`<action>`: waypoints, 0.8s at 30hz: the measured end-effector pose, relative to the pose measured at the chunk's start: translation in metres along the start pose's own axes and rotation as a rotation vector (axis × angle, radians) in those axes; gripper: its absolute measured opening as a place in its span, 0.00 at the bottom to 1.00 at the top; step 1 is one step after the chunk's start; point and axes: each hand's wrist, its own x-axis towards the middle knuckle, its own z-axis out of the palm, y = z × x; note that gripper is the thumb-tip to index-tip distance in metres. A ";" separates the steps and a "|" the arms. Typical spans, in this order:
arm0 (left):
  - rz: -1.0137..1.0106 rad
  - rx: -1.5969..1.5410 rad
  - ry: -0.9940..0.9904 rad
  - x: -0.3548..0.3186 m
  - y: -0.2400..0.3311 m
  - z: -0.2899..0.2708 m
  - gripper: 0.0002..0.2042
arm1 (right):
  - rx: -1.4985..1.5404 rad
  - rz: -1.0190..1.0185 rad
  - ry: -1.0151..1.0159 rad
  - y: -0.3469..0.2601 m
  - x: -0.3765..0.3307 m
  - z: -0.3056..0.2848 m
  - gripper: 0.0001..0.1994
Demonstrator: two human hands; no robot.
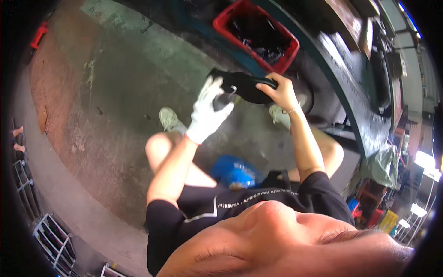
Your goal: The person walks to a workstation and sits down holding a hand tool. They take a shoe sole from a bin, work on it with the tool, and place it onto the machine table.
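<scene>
A long, curved black part (pixel 249 87), smooth and glossy, spans the space between my hands above the floor. My right hand (pixel 282 92) is bare and closed around its right end, thumb lying on top. A white glove covers my left hand (pixel 206 113), whose fingers curl near the part's left end. In that hand is a small dark-handled tool (pixel 223 101) with a bent, hook-like metal tip against or just in front of the black part. Whether the gloved fingers also touch the part is hard to tell.
Beyond my right hand, a red crate (pixel 293 48) holds black pieces. A dark green machine or bench edge (pixel 341 85) curves along the right. Between my legs sits a blue plastic object (pixel 234 171). A greenish bag (pixel 384 167) hangs right; a metal rack (pixel 53 244) stands lower left.
</scene>
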 end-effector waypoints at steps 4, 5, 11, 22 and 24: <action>0.204 0.049 -0.135 0.001 0.052 -0.003 0.16 | -0.010 -0.027 -0.227 -0.032 -0.049 -0.014 0.18; -0.097 -0.089 -0.377 -0.002 0.074 -0.007 0.17 | -0.003 -0.017 -0.193 -0.035 -0.065 -0.017 0.18; -0.517 -0.808 -0.443 -0.067 0.106 0.006 0.15 | 1.143 0.396 -0.344 -0.005 -0.132 -0.019 0.16; -0.613 -1.792 -0.215 -0.092 0.130 0.048 0.17 | 1.830 0.373 -0.977 0.007 -0.303 0.045 0.26; -0.694 -1.847 -0.216 -0.097 0.126 0.054 0.18 | 1.950 0.303 -1.041 0.012 -0.303 0.044 0.27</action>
